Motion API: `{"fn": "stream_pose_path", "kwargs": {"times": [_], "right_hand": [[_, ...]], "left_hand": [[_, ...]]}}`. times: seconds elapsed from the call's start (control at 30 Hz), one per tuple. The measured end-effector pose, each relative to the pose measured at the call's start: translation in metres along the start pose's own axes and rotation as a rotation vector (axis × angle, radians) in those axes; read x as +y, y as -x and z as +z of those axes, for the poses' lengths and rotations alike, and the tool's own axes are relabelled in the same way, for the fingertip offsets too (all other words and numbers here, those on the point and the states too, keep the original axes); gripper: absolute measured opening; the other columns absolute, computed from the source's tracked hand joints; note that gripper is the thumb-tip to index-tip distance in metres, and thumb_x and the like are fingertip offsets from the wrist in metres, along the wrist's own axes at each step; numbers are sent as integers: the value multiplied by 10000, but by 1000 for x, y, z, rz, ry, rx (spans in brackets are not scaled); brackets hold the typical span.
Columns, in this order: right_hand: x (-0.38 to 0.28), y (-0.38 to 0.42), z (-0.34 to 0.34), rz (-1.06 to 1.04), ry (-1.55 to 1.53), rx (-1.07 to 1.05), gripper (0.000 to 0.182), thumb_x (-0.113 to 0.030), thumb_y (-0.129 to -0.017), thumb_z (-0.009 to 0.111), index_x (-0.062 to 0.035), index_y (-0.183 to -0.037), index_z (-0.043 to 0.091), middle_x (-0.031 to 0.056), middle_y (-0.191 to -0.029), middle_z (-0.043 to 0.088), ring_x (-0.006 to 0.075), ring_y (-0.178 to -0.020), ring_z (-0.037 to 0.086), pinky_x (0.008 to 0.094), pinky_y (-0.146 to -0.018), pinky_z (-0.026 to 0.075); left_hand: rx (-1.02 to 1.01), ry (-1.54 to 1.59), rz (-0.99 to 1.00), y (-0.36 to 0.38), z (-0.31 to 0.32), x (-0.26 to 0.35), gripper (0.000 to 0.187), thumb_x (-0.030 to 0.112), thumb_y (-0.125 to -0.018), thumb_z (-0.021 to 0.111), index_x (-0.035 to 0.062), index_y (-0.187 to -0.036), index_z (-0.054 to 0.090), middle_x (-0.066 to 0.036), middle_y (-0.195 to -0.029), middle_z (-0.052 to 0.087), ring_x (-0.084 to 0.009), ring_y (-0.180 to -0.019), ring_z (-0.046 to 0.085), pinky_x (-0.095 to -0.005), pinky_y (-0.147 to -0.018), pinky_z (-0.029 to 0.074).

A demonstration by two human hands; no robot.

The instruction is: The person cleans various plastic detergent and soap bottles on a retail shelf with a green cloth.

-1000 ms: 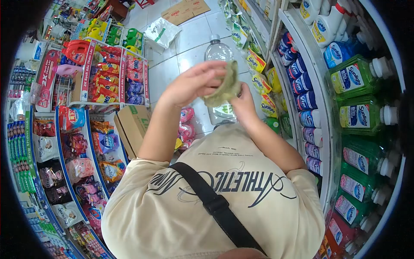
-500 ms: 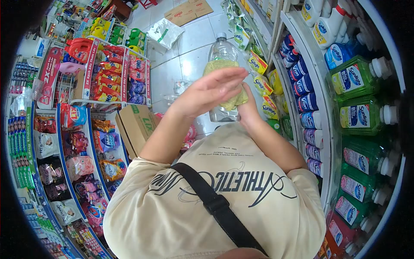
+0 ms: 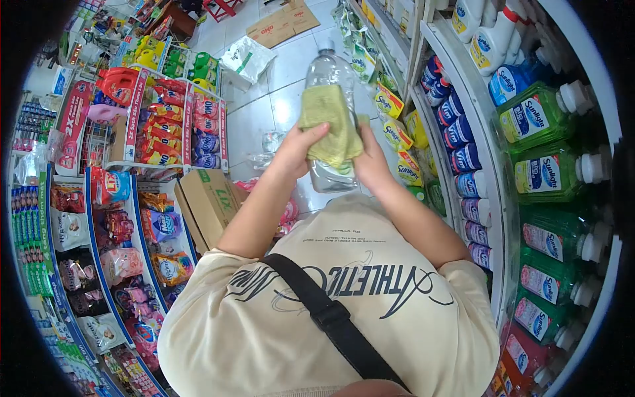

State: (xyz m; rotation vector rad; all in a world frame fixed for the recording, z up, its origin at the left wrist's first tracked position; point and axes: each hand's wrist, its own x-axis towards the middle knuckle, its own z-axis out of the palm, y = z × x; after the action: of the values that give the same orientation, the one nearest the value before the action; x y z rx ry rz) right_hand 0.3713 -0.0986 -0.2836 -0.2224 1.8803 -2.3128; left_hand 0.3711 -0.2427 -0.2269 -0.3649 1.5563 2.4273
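A large clear plastic bottle [image 3: 325, 66] with a pale cap is held out in front of my chest, cap pointing away from me. A yellow-green cloth [image 3: 329, 119] lies over its middle, and a bit of cloth also shows at its right side. My left hand [image 3: 297, 153] grips the bottle from the left, its thumb pressing on the cloth and the other fingers hidden behind. On the right side, my right hand [image 3: 372, 162] is closed around the bottle and the cloth's edge; most of its fingers are out of sight.
Shelves of green Sunlight bottles [image 3: 544, 175] and blue Vim bottles [image 3: 456, 135] run close on my right. Detergent packs [image 3: 165, 119] fill racks on the left, beside a cardboard box [image 3: 213, 202]. A white bag [image 3: 248, 58] and flattened cardboard [image 3: 284, 23] lie on the tiled floor.
My left hand was raised flat over the cloth; now it has dropped to the bottle's left side and gripped it. The cloth is more spread out, and the bottle has shifted slightly left.
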Motion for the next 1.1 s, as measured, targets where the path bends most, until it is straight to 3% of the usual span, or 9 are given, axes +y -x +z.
{"fn": "stream_pose_path", "kwargs": {"times": [0.1,0.2,0.33,0.4,0.5,0.83,0.93,1.03,1.1], "right_hand": [[3,-19,-23,-245,492,-142,411,-230,-863,502,20,-1184,446,189,-1056,537,349,-960,496,387,-865,378],[-26,-32,-46,-448,641,-92,438,-256,-844,544,11,-1182,466,169,-1058,537,342,-969,490,395,-881,360],[-70,-43,-34,-109,-73,-47,564,-288,-807,623,12,-1235,412,178,-1177,488,243,-1071,481,309,-894,380],[-75,-47,-33,-92,-301,-37,527,-256,-783,653,15,-1179,437,183,-1077,549,215,-990,547,305,-833,441],[-98,-47,-27,-89,-494,32,381,-181,-783,639,-2,-1079,480,140,-932,608,225,-822,617,338,-742,494],[-137,-57,-23,-255,-456,250,367,-272,-822,599,-19,-1069,500,117,-977,600,206,-849,595,317,-769,469],[-139,-55,-16,-277,-427,248,413,-210,-779,650,1,-1093,483,109,-985,586,192,-849,592,309,-768,477],[-137,-42,8,-330,-324,192,510,-153,-730,699,13,-1140,445,107,-1012,565,187,-879,580,305,-797,465],[-130,-38,12,-434,-134,91,647,-136,-674,742,17,-1193,388,115,-1061,535,193,-964,546,309,-858,428]], "left_hand": [[-54,39,12,1,-8,9,509,96,-741,638,-8,-1191,423,-124,-1072,565,-227,-960,583,-363,-806,491],[-173,2,31,6,-15,16,533,50,-705,640,-7,-1190,426,-122,-1074,566,-227,-954,585,-360,-814,488],[-372,-85,-38,8,-11,8,591,38,-667,670,7,-1205,425,-110,-1091,563,-218,-987,567,-356,-868,448],[-468,-178,-31,7,4,6,625,35,-652,685,15,-1217,419,-100,-1104,560,-212,-1010,553,-355,-893,425],[-429,-171,-8,2,18,4,683,87,-651,735,16,-1238,394,-83,-1137,539,-188,-1061,510,-340,-926,389],[-357,-744,352,30,21,26,991,230,-586,815,-20,-1317,195,-153,-1213,459,-214,-1129,452,-347,-953,360],[-123,-1117,568,37,29,21,996,219,-580,817,-17,-1316,188,-155,-1195,469,-228,-1117,463,-350,-941,369],[-38,-926,540,29,30,20,958,225,-566,807,-33,-1282,225,-232,-1134,487,-348,-1072,497,-360,-896,409],[-15,-805,545,22,26,21,907,196,-575,798,-24,-1271,260,-199,-1113,509,-298,-1051,518,-348,-875,421]]}}
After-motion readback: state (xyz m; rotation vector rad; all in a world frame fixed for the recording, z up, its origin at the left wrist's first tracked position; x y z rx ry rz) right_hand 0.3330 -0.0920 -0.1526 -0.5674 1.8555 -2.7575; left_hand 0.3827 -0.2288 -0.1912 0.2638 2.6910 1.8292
